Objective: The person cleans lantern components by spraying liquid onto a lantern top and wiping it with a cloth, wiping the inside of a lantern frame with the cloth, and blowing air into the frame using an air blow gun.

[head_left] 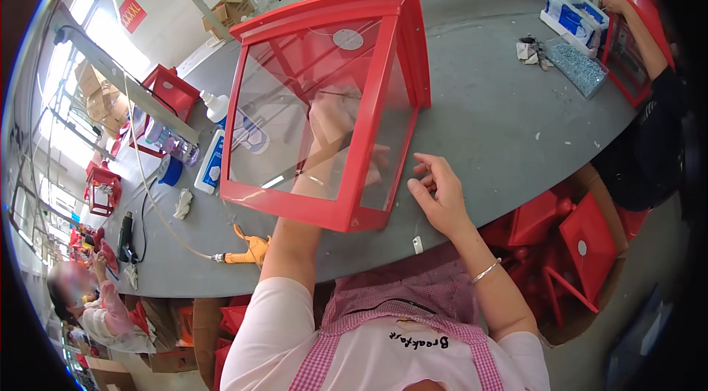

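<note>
A red lantern-shaped housing [360, 148] with clear panels lies tilted on the grey table in front of me, its wide red rim away from me. My left hand [332, 114] is inside it, seen through the clear front panel. Its fingers look curled, but reflections hide what they hold. To the right of the housing, my right hand [440, 196] is apart from it, fingers loosely spread with nothing in them. A round pale sticker [349, 39] shows through the panel near the top. Beside my left forearm lies an orange air gun [249, 249] on a hose.
White bottles [211, 162], a blue tape roll [169, 170] and a black tool [127, 236] lie to the left. A tray of small screws [577, 67] stands at right, near another person's arm [645, 37]. A cardboard box of red parts [590, 251] is below the table edge.
</note>
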A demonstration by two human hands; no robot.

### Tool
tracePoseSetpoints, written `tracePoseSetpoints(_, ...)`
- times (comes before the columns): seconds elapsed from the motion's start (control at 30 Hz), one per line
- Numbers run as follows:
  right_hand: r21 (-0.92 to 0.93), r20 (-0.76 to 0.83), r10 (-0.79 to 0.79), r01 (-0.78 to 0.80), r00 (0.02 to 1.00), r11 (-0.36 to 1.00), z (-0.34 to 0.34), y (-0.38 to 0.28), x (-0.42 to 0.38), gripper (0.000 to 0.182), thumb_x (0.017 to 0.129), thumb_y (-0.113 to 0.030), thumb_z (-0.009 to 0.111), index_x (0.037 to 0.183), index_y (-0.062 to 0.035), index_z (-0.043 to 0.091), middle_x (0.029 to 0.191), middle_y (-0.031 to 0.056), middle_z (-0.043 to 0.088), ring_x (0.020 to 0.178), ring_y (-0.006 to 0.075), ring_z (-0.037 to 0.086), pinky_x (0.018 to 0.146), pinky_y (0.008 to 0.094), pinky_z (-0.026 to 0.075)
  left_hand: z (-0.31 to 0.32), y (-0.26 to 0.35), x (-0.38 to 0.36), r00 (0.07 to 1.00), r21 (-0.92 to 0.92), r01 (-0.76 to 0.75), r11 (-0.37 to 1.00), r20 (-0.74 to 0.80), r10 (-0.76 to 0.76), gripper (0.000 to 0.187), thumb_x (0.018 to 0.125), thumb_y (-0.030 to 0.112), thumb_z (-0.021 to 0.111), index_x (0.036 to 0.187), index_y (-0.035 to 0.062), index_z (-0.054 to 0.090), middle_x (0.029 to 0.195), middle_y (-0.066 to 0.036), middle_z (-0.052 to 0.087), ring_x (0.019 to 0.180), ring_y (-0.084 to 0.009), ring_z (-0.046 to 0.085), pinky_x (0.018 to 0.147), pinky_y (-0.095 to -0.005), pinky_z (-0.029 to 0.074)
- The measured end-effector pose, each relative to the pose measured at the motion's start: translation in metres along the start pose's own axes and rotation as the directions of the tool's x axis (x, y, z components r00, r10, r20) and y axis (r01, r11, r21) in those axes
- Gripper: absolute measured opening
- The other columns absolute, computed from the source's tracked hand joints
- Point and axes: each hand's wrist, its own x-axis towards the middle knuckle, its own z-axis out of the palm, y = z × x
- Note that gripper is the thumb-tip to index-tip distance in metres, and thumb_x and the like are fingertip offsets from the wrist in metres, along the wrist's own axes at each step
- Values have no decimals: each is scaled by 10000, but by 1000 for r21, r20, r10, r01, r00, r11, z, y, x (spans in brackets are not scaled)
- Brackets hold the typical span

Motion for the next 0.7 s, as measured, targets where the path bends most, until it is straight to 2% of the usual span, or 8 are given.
tracePoseSetpoints(0.07, -11, 24, 7, -7, 1000, 1000, 3, 0, 0, 417, 905, -127, 666, 1286, 0, 554, 1069, 98, 599, 746, 105, 586, 691, 249, 500, -27, 48, 0, 934, 581, -96, 808, -227, 275, 335, 788, 219, 705, 1063, 29, 684, 932, -220, 677, 711, -360, 664, 651, -445, 544)
tracePoseSetpoints(0.1, -16, 27, 8, -8, 1000, 1000, 2, -1, 0, 417, 905, -127, 666, 1286, 0, 554, 1069, 98, 599, 746, 105, 586, 691, 249, 500, -9, 42, 0, 934, 578, -92, 811, -231, 271, 335, 788, 219, 705, 1063, 29, 684, 932, -220, 677, 711, -360, 664, 651, -445, 544)
tracePoseSetpoints(0.17, -23, 22, 22, -21, 1000, 1000, 2, -2, 2, 399, 904, -115, 663, 1273, 2, 562, 1054, 90, 601, 742, 99, 580, 690, 245, 495, 44, 23, 1, 875, 10, 476, 879, 92, -475, 288, 865, 26, 540, 1111, 73, 684, 901, -90, 668, 861, -295, 658, 724, -428, 527)
tracePoseSetpoints(0.2, -25, 23, 30, -29, 999, 999, 2, -2, 1, 390, 904, -109, 661, 1266, 2, 567, 1047, 86, 602, 739, 95, 577, 690, 243, 493, 34, 46, -3, 872, 8, 482, 876, 89, -481, 288, 865, 26, 540, 1111, 73, 684, 901, -90, 668, 861, -295, 658, 724, -428, 527)
tracePoseSetpoints(0.3, -18, 20, 29, -29, 999, 999, 3, -1, -1, 369, 905, -98, 655, 1252, 0, 577, 1030, 76, 601, 742, 89, 577, 690, 240, 489, -11, 128, -28, 947, -174, 15, 985, 318, 42, 276, 793, -4, 573, 1042, 48, 680, 917, -138, 647, 906, -344, 641, 750, -431, 507)
tracePoseSetpoints(0.33, -14, 12, 27, -26, 1000, 1000, 3, -1, -1, 359, 905, -92, 652, 1245, -1, 582, 1021, 72, 601, 743, 86, 576, 690, 238, 487, -23, 130, -36, 950, -172, 17, 985, 309, 37, 276, 793, -4, 573, 1042, 48, 680, 917, -138, 647, 906, -344, 641, 750, -431, 507)
tracePoseSetpoints(0.4, -6, 20, 24, -23, 1000, 1000, 4, 0, -2, 350, 905, -89, 650, 1238, -2, 586, 1017, 68, 599, 744, 85, 577, 692, 237, 486, -56, 125, -52, 779, -122, -294, 948, 544, 312, 246, 716, -20, 601, 947, 21, 676, 935, -152, 641, 977, -367, 630, 795, -424, 500)
tracePoseSetpoints(0.7, -5, 29, 22, -22, 999, 1000, 3, 3, -3, 298, 914, -76, 634, 1199, 1, 602, 1002, 58, 597, 753, 86, 584, 705, 237, 487, -109, 174, -82, 956, -49, 0, 999, 293, 15, 178, 737, 164, 699, 864, 40, 691, 928, -154, 671, 957, -344, 638, 796, -397, 514)
